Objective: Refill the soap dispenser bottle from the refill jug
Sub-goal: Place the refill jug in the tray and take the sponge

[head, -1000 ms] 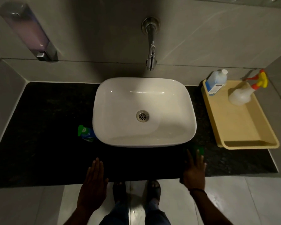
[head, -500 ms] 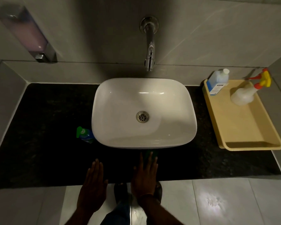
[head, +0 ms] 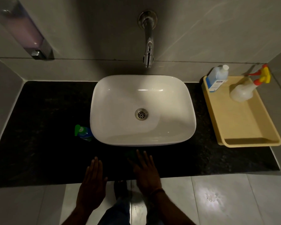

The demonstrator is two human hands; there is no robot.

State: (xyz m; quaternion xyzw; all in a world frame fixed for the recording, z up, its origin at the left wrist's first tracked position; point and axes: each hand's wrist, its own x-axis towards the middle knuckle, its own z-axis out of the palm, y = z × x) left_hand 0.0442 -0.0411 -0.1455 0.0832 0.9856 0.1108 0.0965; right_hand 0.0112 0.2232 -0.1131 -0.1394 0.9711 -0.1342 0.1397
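A small soap dispenser bottle [head: 83,132] with a green pump and blue body stands on the black counter, tucked against the basin's left front corner. The blue refill jug [head: 217,78] with a white cap stands at the back left corner of the beige tray [head: 243,127] on the right. My left hand [head: 92,185] hovers flat with straight fingers over the counter's front edge. Just right of it, my right hand [head: 145,171] lies flat, fingers spread, and seems to rest on a dim green thing [head: 130,154]. Neither hand holds anything.
A white basin [head: 142,109] sits mid-counter under a chrome wall tap [head: 148,39]. A wall-mounted dispenser [head: 23,30] with purple liquid hangs at the upper left. A clear spray bottle [head: 243,91] with a red and yellow trigger lies in the tray. The counter [head: 44,114] is black stone.
My right hand slid left along the counter's front, from near the basin's right corner to the middle, beside my left hand. The left hand stayed put.
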